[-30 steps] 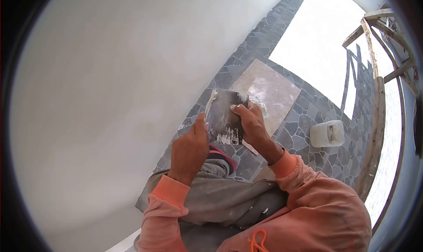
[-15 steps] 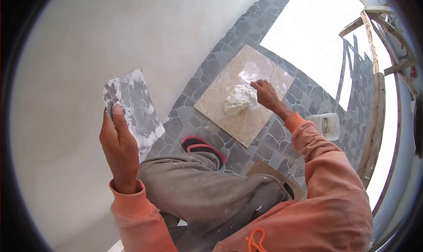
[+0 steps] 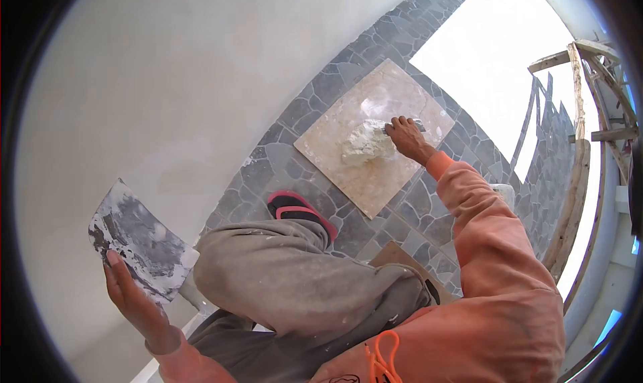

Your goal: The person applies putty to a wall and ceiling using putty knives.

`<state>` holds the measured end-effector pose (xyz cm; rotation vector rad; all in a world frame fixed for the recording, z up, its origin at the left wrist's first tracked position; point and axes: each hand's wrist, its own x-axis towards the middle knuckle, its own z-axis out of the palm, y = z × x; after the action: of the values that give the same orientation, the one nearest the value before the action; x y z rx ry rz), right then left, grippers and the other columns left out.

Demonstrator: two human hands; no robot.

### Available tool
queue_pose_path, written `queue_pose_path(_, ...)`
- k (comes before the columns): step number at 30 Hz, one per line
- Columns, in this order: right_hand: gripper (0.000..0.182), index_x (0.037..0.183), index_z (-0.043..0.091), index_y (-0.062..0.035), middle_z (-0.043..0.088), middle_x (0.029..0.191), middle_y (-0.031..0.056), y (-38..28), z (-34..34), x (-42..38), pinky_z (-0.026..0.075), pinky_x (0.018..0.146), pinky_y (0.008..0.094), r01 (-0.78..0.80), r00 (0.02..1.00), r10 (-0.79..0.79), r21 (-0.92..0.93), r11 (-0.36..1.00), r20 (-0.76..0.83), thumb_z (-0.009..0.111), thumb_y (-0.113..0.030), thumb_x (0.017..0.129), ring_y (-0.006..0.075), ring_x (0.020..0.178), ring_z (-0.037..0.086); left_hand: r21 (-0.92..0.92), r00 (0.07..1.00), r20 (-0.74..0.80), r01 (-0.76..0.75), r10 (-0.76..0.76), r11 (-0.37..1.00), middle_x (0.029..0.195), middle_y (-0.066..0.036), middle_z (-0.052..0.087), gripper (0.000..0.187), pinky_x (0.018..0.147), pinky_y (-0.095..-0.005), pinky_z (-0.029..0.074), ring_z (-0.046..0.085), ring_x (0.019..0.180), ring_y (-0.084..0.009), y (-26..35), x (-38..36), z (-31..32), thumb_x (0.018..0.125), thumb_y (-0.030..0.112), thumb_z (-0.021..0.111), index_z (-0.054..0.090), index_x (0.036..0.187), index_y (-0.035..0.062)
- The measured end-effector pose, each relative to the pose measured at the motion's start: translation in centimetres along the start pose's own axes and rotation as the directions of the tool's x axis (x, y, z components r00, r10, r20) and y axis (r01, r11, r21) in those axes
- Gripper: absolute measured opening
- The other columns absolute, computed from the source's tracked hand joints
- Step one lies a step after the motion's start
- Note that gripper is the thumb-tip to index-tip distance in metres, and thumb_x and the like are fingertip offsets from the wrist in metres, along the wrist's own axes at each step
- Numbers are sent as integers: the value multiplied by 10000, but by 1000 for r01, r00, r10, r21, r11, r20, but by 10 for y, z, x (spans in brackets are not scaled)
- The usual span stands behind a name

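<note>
My left hand (image 3: 137, 309) grips the edge of a thin grey plate (image 3: 144, 232) smeared with white plaster, thumb on top of its face. It is held tilted at the lower left, in front of the pale wall. A mound of white plaster (image 3: 365, 142) sits on a square beige tile (image 3: 348, 189) lying on the floor. Over the right side of this mound, my right hand (image 3: 408, 140) is closed around a putty knife (image 3: 420, 124). Only small grey parts of the knife show beside the fingers, and one end reaches the plaster.
A smooth pale wall (image 3: 167, 102) rises on the left. Grey stone paving (image 3: 268, 162) surrounds the tile. A translucent container (image 3: 504, 195) stands partly behind my right sleeve. Wooden poles (image 3: 573, 202) stand at the right. My sandalled foot (image 3: 301, 212) is near the tile's lower left edge.
My left hand has moved down and left with the plate, which is now turned and tilted differently. My right hand has shifted slightly right at the mound, and the knife has turned.
</note>
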<state>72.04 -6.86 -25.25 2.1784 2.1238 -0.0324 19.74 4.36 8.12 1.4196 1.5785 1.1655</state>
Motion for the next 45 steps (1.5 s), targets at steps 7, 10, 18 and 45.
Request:
queue_pose_path(7,171,1006,627,-25,603,1021,144,-9,16,-31,455,855,419,65,980,-61,-19,998,190,542,-91,873,300,1008,569,-122,992,-101,62,-75,991,1311,-122,550,529,1018,-323,411,542,1187,-206,-9,-3,-20,1029,360,488,487,1356,-56)
queue_pose_path(10,184,1025,612,-22,599,1027,150,-4,1,-32,454,858,421,-50,991,48,11,999,128,561,-68,855,310,1020,569,-153,988,-120,82,-101,985,1379,-142,500,523,1055,-342,395,510,1250,-225,-31,5,-30,1032,325,474,463,1386,-60)
queue_pose_path(18,390,1212,595,-46,595,1072,152,-14,23,-47,457,865,430,-123,984,108,104,987,145,550,-18,826,322,1049,567,158,988,-129,-69,89,985,1475,-192,400,447,1128,-391,338,402,1369,-289,-63,6,-46,1043,169,397,415,1432,-50)
queue_pose_path(45,331,1139,547,94,518,1116,188,-118,59,-52,442,828,439,-92,996,92,-12,996,-11,512,-75,856,324,1009,528,223,991,-45,-111,124,968,1411,-125,469,446,1087,-362,384,478,1296,-238,-43,-14,-46,1045,218,427,458,1412,-33)
